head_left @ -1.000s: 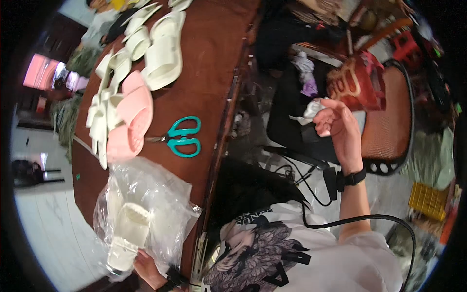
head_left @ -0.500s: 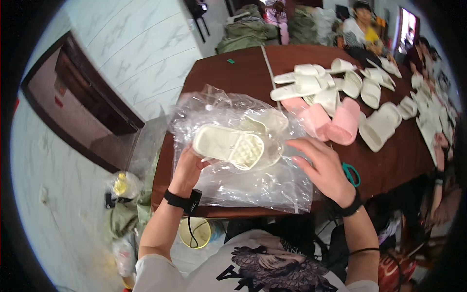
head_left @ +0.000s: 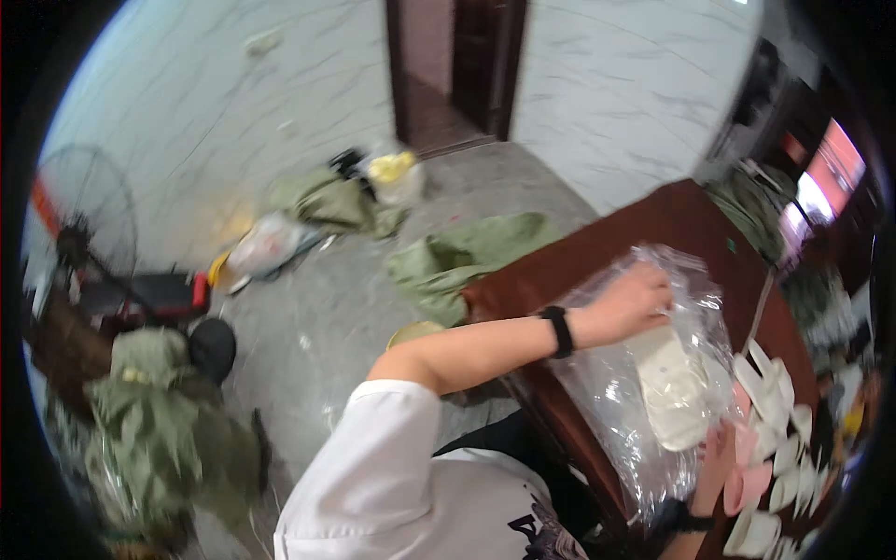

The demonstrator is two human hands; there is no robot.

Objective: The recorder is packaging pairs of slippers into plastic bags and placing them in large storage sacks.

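A cream-white slipper (head_left: 670, 392) lies on clear plastic bags (head_left: 611, 411) spread over the brown table. My left hand (head_left: 635, 303) is curled at the slipper's far end, its fingers closed on the clear plastic. Beside the slipper's near end, my right hand (head_left: 717, 462) has its fingers stretched out and apart, close to the slipper's edge. Part of the right hand is blurred. Just right of it are pink slippers (head_left: 747, 485), with several white slippers (head_left: 773, 397) beyond them along the table.
The brown table (head_left: 644, 219) has its left corner over green cloth sacks (head_left: 476, 257) on the grey floor. A fan (head_left: 79, 229) stands at the far left, near a bulky green sack (head_left: 177, 439). A doorway (head_left: 457, 75) opens in the marbled wall.
The view has swung left, showing more floor and wall. The slipper, earlier held up in my left hand, now lies lower on the plastic. My left hand has shifted to its far end.
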